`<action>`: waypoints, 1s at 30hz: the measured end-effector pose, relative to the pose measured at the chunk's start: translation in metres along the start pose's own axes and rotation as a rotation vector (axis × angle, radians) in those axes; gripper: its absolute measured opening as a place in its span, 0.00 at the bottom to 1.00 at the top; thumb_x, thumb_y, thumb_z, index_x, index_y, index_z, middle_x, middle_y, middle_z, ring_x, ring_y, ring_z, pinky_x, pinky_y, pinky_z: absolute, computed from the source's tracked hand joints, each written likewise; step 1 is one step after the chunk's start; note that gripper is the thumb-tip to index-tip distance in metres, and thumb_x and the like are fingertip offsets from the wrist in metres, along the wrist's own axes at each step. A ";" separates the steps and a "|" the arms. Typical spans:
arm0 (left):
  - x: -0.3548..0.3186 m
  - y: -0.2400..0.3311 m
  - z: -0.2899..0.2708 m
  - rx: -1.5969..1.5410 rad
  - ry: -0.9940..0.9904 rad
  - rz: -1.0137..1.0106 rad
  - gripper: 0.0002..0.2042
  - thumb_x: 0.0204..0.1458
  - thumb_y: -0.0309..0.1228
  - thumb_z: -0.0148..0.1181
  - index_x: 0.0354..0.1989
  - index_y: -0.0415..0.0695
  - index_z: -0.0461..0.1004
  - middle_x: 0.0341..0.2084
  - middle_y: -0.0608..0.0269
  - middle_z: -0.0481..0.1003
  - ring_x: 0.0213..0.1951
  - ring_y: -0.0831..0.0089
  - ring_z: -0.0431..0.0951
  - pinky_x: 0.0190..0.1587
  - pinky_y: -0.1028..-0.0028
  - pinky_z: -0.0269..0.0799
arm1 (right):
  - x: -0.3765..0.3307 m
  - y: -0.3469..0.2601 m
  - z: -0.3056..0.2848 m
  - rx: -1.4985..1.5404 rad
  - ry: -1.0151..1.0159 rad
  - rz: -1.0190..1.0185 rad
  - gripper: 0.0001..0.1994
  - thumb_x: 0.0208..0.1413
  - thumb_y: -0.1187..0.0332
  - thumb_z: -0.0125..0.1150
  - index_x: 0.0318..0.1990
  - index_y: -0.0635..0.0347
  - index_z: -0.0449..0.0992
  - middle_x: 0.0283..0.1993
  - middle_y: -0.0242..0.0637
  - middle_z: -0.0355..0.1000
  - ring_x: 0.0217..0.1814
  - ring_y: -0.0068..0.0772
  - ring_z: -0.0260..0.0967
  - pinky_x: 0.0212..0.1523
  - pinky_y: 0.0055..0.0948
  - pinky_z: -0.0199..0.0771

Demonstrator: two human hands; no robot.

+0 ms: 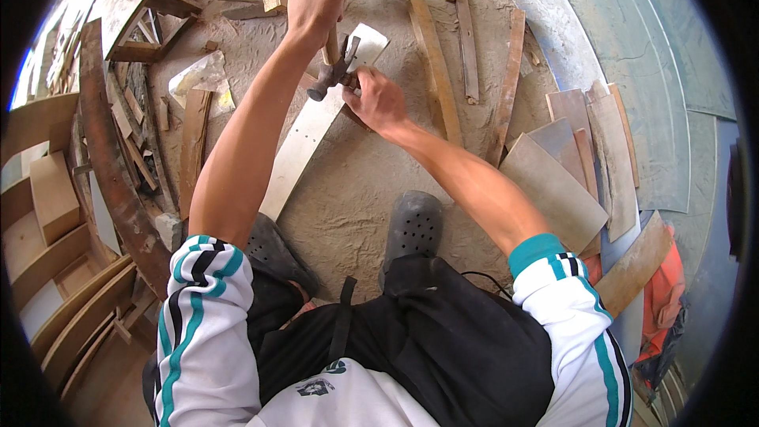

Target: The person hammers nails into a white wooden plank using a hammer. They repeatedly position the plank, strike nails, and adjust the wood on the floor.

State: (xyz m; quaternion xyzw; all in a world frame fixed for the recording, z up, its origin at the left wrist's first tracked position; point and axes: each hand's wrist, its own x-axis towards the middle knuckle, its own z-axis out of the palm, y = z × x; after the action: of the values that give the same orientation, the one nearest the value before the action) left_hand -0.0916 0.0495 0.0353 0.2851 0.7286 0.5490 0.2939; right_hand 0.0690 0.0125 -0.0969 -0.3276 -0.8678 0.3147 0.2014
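Observation:
My left hand (pixel 315 9) is closed round the wooden handle of a claw hammer (pixel 327 83), at the far side of the work. The dark hammer head points back toward me, over a long white board (pixel 304 138) with small holes that lies slantwise on the ground. Close beside the hammer's claw, my right hand (pixel 378 100) is closed with its fingertips pinched together. What sits between those fingertips is too small to make out. A brown wooden strip (pixel 353 116) shows partly under the right hand, crossing the board.
Long wooden strips (pixel 433 67) lie to the right on the dusty ground. Flat panels (pixel 553 190) are piled farther right, near an orange cloth (pixel 660 292). Wooden frames (pixel 59 285) and a long brown plank (pixel 111 150) stand at left. My grey clogs (pixel 413 229) flank the board's near end.

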 end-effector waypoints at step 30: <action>-0.031 -0.035 -0.012 -0.075 -0.265 0.013 0.15 0.54 0.39 0.64 0.20 0.44 0.74 0.15 0.68 0.72 0.19 0.81 0.71 0.25 0.77 0.64 | -0.101 0.108 -0.176 0.424 0.238 1.026 0.23 0.54 0.60 0.61 0.51 0.68 0.68 0.43 0.43 0.72 0.31 0.33 0.74 0.25 0.33 0.74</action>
State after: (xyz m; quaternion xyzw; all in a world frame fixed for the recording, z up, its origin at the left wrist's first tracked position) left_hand -0.0831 0.0112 0.0080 0.3483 0.6606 0.5354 0.3945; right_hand 0.2859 0.0782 -0.0576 -0.6928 -0.4866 0.5008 0.1805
